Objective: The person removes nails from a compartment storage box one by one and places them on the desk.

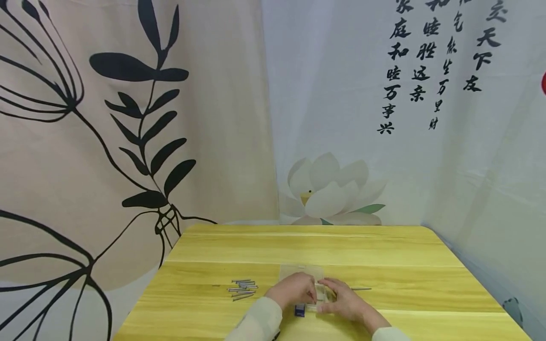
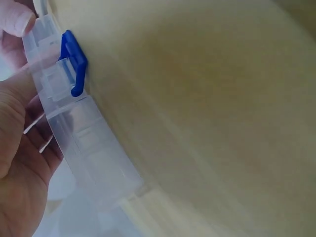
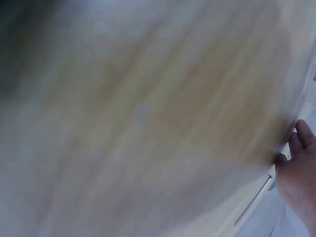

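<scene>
A clear plastic box [image 1: 321, 294] with a blue latch [image 2: 75, 64] on its front sits on the table between both hands. Its transparent lid [image 1: 301, 271] is raised open toward the back. My left hand [image 1: 297, 290] reaches over the left side, fingers pointing down into the box; their tips are hidden in the head view, and I cannot tell whether they hold something. At the box's right side my right hand [image 1: 346, 302] grips it, thumb toward the front and fingers toward the back. In the right wrist view, the right hand [image 3: 298, 173] shows only at the edge.
Several metal nails [image 1: 242, 289] lie in a loose pile left of the box. Right of the right hand, a single nail [image 1: 361, 288] lies on the wooden table [image 1: 405, 265]. A printed curtain [image 1: 230, 118] hangs behind the table.
</scene>
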Demonstrator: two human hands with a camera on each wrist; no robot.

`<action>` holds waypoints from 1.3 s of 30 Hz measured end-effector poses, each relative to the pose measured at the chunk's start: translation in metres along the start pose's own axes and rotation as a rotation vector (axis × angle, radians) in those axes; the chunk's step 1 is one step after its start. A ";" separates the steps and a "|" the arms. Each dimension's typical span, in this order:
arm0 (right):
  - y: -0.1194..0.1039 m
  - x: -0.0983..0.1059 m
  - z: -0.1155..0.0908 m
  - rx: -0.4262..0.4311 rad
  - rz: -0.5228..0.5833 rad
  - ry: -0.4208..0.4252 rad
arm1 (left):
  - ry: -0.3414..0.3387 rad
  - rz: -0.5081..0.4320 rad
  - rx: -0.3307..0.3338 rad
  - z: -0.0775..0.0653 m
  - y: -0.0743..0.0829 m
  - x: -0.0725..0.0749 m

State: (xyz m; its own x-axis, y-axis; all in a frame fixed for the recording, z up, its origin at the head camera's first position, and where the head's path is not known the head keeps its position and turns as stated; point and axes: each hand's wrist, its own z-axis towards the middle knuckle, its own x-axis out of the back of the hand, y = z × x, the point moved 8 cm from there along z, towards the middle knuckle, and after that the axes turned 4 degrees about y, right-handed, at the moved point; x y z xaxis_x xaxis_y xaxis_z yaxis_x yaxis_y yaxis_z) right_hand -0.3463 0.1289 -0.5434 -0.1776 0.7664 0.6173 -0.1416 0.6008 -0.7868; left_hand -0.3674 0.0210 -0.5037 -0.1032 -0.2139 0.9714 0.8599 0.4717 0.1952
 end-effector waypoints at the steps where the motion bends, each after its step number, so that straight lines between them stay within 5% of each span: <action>1: 0.000 0.000 0.000 -0.002 -0.001 0.001 | 0.008 0.019 -0.009 0.000 0.001 0.001; 12: 0.000 0.000 -0.003 -0.006 0.022 -0.006 | 0.005 0.149 -0.060 -0.005 0.009 -0.004; 23: 0.001 0.000 0.000 -0.011 0.000 0.004 | 0.130 -0.151 -0.005 -0.015 -0.007 0.002; 39: -0.002 0.002 -0.001 0.003 0.004 0.008 | 0.058 -0.191 0.092 -0.016 -0.015 0.001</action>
State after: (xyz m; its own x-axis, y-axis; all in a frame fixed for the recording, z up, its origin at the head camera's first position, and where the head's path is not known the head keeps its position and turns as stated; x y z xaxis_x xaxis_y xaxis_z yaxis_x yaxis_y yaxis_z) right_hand -0.3452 0.1294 -0.5408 -0.1703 0.7705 0.6143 -0.1438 0.5973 -0.7890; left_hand -0.3723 -0.0001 -0.5074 -0.2286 -0.3541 0.9068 0.7778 0.4938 0.3889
